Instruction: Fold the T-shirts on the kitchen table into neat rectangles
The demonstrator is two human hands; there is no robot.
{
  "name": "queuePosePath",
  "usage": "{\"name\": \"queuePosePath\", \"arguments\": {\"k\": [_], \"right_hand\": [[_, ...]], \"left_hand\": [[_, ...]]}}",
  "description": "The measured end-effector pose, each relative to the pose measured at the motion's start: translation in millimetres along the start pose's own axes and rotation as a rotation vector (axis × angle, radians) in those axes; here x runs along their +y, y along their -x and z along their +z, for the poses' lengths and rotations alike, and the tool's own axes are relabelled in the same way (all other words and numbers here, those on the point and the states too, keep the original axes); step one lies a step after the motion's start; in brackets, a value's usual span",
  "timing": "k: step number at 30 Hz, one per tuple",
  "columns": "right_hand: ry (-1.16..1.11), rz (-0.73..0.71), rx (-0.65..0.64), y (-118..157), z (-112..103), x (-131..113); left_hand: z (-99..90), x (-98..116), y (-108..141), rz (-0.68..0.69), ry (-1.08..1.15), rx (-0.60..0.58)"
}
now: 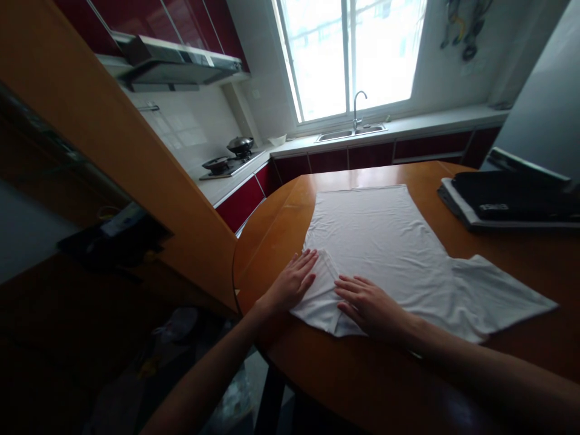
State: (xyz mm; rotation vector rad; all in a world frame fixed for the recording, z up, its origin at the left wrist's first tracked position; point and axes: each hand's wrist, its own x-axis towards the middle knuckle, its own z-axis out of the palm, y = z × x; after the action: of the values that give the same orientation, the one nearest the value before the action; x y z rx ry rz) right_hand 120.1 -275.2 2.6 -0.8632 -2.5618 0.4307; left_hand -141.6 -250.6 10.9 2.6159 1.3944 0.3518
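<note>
A white T-shirt (pixel 371 232) lies spread on the round wooden table (pixel 265 223), its hem toward the window. Its right sleeve sticks out to the right, while the left sleeve is folded inward over the body. My left hand (pixel 292 281) rests on the shirt's left edge by the folded sleeve, fingers extended and holding nothing. Flat on the fabric just right of that sleeve is my right hand (pixel 365 302), its fingers also stretched out and empty. Some wrinkles run across the shirt near the right sleeve.
Folded dark and light clothes (pixel 521 196) are stacked at the table's right. Beyond the table are a counter with a sink (pixel 353 133) and a stove (pixel 231 164) with pans. An orange wooden frame (pixel 181 223) stands on the left.
</note>
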Motion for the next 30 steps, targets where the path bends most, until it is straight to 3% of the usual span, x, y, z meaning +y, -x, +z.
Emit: {"name": "queuePosePath", "arguments": {"k": [6, 11, 15, 20, 24, 30], "right_hand": [[-0.003, -0.05, 0.002, -0.7, 5.8, 3.3], [0.023, -0.057, -0.015, 0.3, 8.1, 4.3], [0.023, -0.047, -0.075, 1.4, 6.9, 3.4], [0.007, -0.049, -0.092, 1.1, 4.5, 2.3], [0.009, -0.051, -0.091, 0.7, 2.7, 2.0], [0.021, -0.063, -0.082, 1.1, 4.2, 2.5]], "left_hand": [[0.7, -2.4, 10.8, -0.018, -0.04, -0.194], [-12.5, -18.5, -17.2, -0.058, -0.054, -0.061], [-6.2, -29.0, -37.4, -0.101, -0.167, -0.063], [6.9, -42.6, -42.7, -0.241, -0.224, -0.126], [5.1, -48.1, -47.1, -0.275, -0.227, -0.016], [12.7, -50.9, -44.9, -0.323, -0.223, 0.015]]}}
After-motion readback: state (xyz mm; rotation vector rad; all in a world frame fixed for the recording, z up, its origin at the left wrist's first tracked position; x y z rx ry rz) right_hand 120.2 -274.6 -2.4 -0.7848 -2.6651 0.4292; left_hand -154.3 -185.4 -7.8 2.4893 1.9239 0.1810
